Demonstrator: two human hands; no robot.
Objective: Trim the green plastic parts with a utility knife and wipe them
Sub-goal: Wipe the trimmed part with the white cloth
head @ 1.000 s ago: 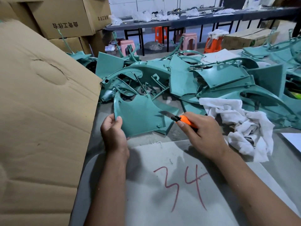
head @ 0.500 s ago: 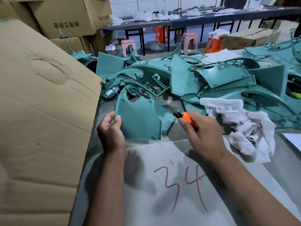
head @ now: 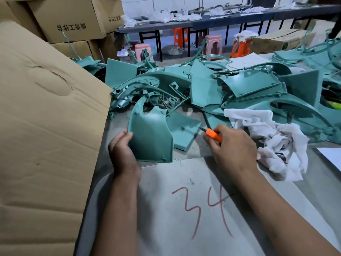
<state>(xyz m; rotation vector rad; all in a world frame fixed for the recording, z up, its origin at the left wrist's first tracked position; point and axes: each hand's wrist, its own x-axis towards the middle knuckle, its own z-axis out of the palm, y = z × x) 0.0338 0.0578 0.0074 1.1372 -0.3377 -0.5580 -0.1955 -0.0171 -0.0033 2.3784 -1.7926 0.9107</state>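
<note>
My left hand (head: 122, 154) grips the left edge of a curved green plastic panel (head: 151, 137), held upright above the table. My right hand (head: 232, 146) holds an orange utility knife (head: 213, 134), its short blade pointing left toward a flat green piece (head: 184, 134) lying just behind the panel. The blade tip is close to that flat piece and apart from the held panel. A white rag (head: 273, 141) lies crumpled just right of my right hand. A heap of green plastic parts (head: 249, 89) covers the far half of the table.
A large cardboard sheet (head: 46, 135) leans along the left side. A grey board marked "34" in red (head: 184, 209) lies in front of me. Cardboard boxes (head: 68, 17) stand at the back left, with stools and a long dark table beyond.
My left hand has turned the green panel more upright and pulled it slightly left. My right hand drew the knife away to the right, off the panel's edge.
</note>
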